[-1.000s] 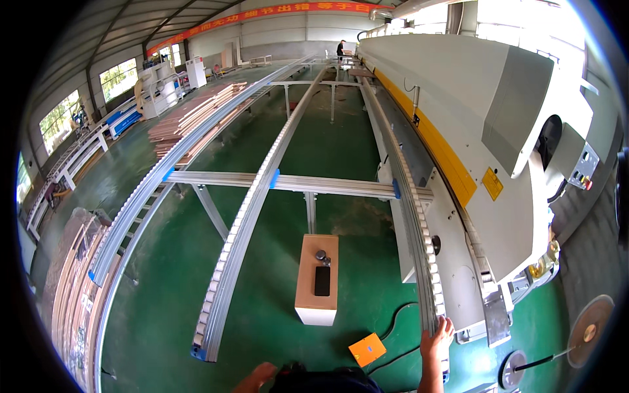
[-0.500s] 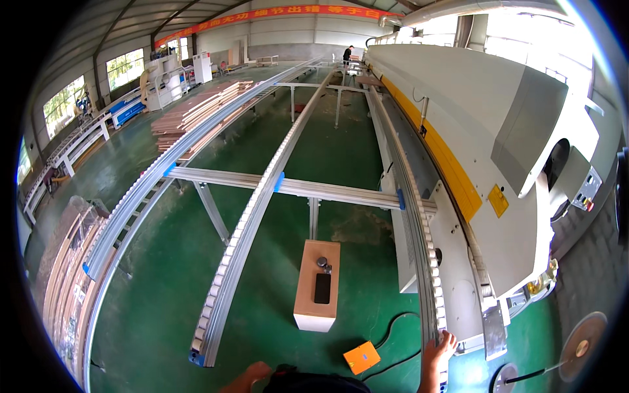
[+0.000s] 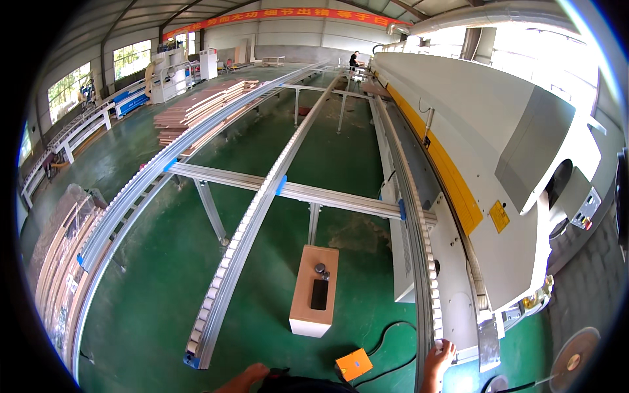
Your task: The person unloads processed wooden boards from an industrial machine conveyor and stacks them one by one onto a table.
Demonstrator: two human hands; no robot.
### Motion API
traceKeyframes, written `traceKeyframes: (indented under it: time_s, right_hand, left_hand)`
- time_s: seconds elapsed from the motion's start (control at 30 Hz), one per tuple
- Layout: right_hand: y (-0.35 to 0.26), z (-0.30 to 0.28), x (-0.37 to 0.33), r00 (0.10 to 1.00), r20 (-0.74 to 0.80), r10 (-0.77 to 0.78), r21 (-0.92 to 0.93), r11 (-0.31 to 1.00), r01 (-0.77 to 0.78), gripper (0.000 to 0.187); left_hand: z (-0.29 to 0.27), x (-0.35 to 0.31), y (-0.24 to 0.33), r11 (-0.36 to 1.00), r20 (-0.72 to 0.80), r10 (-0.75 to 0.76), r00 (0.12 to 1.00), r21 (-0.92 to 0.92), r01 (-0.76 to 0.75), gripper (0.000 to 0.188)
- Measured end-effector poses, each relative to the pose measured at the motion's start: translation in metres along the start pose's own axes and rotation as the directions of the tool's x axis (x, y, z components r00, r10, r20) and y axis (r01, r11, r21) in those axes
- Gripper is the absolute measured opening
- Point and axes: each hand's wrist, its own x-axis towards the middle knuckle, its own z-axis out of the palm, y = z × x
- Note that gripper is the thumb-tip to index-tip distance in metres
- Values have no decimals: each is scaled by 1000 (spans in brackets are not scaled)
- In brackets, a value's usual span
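My right hand [image 3: 440, 357] is at the near end of the right-hand roller rail [image 3: 426, 288], its fingers curled over the rail's edge beside the small white rollers. Low in the picture, my left hand [image 3: 256, 373] is held close to my body, and its fingers do not show clearly. Nearest to it is the near end of the middle roller rail [image 3: 226, 281], a grey metal profile with a blue end cap. A long white machine [image 3: 511, 131] with a yellow strip runs along the right rail.
Between the rails stands a box [image 3: 314, 262] with a dark phone-like slab and a small round object on top. An orange box [image 3: 354, 364] with a black cable lies on the green floor. Stacked boards [image 3: 196, 111] are at left. Far off, a person [image 3: 354, 60] stands beside the machine.
My view has shifted slightly, so the rails and machine sit a little differently in the picture. My right hand stays at the rail end, and my left stays low by my body.
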Motion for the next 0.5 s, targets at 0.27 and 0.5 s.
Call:
traceKeyframes:
  time_s: [0.27,0.5]
  right_hand:
    - [0,8,1,1000,6,2,17,1000,-2,31]
    - [1,8,-2,1000,-22,2,30,1000,-1,29]
  left_hand:
    - [15,26,-53,630,259,508,822,539,-559,24]
    - [7,8,-23,989,25,2,1000,-146,1,41]
